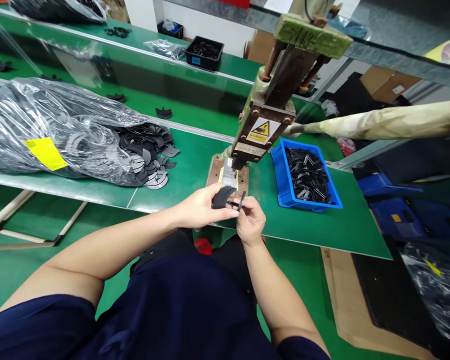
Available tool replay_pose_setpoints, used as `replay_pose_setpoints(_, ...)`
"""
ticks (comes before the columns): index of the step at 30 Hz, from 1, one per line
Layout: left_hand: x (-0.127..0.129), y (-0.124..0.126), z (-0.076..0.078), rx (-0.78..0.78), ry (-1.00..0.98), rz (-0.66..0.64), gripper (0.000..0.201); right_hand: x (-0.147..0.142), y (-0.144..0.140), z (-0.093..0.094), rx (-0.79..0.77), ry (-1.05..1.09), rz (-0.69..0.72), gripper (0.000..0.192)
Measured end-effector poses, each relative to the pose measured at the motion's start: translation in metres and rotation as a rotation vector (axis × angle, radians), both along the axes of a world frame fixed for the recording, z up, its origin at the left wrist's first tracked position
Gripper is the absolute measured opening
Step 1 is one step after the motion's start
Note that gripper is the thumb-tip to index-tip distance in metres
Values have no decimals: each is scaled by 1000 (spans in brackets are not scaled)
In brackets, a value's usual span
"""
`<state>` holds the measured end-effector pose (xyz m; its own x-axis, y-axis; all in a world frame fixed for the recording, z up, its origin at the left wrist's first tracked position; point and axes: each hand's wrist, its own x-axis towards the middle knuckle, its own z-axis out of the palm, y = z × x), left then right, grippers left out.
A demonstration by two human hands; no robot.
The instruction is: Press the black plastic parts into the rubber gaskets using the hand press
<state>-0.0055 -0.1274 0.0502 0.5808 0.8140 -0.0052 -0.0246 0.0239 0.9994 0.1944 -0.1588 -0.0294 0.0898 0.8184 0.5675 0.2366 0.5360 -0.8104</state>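
Note:
My left hand is closed on a curved black plastic piece, thumb below it and fingers behind. Pinched in my right hand is a small black bar-shaped part, held against or very close to the curved piece's right end; whether they are joined I cannot tell. Both hands are just in front of a hand press with a metal base. On the left, a clear plastic bag spills many curved black pieces. A blue bin of small black parts stands to the right.
The press's long wrapped lever reaches out to the right. Behind the green table runs a belt with a few loose curved pieces. Farther back are a black bin and a metal shelf edge. Cardboard leans at lower right.

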Motion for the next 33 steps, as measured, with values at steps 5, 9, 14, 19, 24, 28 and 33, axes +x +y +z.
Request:
replay_pose_setpoints(5, -1, -5, -1, 50, 13, -9, 48, 1, 0, -1, -6, -20, -15, 21)
replay_pose_setpoints(9, -4, -3, -6, 93, 41, 4, 51, 2, 0, 0, 1, -40, -28, 19)
replay_pose_setpoints(14, -3, -2, -10, 25, 18, 37, 50, 4, 1, 0, -2, -84, -34, 17)
replay_pose_setpoints(19, -3, 4, -9, -218, -79, -42, 46, 8, 3, -1, -1, -122, -39, 14)
replay_pose_setpoints(24, -3, 17, -19, -411, -188, -24, 53, 8, 8, -3, 1, -137, -23, 16)
replay_pose_setpoints(28, -7, 30, -31, -519, -223, 9, 53, 5, 14, -5, -44, -169, 3, 18)
replay_pose_setpoints(33, -21, 78, -48, -520, -209, 334, 47, 18, 13, -9, -100, -185, -13, 37)
